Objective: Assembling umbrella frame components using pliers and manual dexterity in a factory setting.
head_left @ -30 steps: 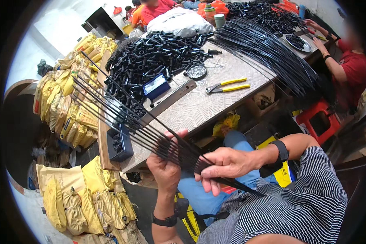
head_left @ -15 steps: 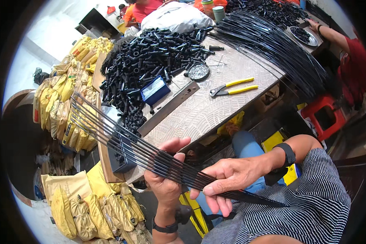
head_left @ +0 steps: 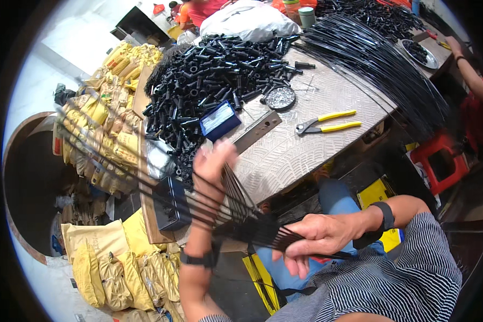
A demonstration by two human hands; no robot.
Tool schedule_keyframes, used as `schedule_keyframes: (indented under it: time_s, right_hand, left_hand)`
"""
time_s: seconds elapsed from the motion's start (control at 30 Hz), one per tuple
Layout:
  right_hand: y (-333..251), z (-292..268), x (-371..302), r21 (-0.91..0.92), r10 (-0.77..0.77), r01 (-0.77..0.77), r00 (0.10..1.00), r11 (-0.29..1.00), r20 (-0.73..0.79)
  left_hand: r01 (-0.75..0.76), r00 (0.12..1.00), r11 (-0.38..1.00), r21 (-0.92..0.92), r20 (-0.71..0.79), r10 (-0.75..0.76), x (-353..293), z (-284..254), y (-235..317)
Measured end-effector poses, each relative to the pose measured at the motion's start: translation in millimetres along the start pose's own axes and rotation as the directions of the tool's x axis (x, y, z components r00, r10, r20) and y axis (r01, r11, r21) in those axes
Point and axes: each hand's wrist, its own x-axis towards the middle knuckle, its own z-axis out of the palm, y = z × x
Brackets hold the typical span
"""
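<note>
My right hand (head_left: 319, 236) is closed round one end of a bundle of thin black rods (head_left: 247, 225). From there the rods fan out to the left, their far ends blurred in front of the yellow bags. Farther left, my left hand (head_left: 212, 163) is raised among the rods and smeared by motion. Some rods bend up toward its palm; whether its fingers grip them cannot be made out. Beyond the hands, on the table (head_left: 284, 155), lie yellow-handled pliers (head_left: 327, 123), a flat metal bar (head_left: 257, 131) and a blue box (head_left: 218, 121).
A heap of black tubular parts (head_left: 198, 80) covers the table's left side, beside a round dish of small metal pieces (head_left: 280, 98). Long black rods (head_left: 381, 70) lie at right. A red stool (head_left: 440, 163) and a person in red (head_left: 477, 112) are beyond; yellow bags (head_left: 107, 268) stand left.
My left hand has left its place under the rods and moved up and forward. The rods have spread apart and swung, while my right hand keeps its hold. The view has shifted slightly.
</note>
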Motion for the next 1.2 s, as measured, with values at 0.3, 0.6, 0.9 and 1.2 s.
schedule_keyframes:
  time_s: [0.3,0.6,0.9,1.2]
  right_hand:
    - [111,-62,21,0.012,-0.033,0.04,0.93,0.999,-0.367]
    - [187,-93,19,-0.081,0.035,-0.058,0.964,0.995,-0.263]
    - [111,-101,8,-0.803,0.27,-0.512,0.855,0.306,-0.442]
    - [26,-72,2,-0.854,-0.093,-0.498,0.867,-0.149,-0.489]
  left_hand:
    - [-0.024,0.837,0.859,0.511,0.48,-0.262,-22,-4,-32]
    - [0.154,0.818,0.985,0.084,0.548,-0.174,-95,6,41]
    - [0.101,0.935,0.994,-0.044,0.345,-0.08,-89,33,44]
    - [0.053,0.895,0.995,0.086,0.437,-0.085,-80,29,35]
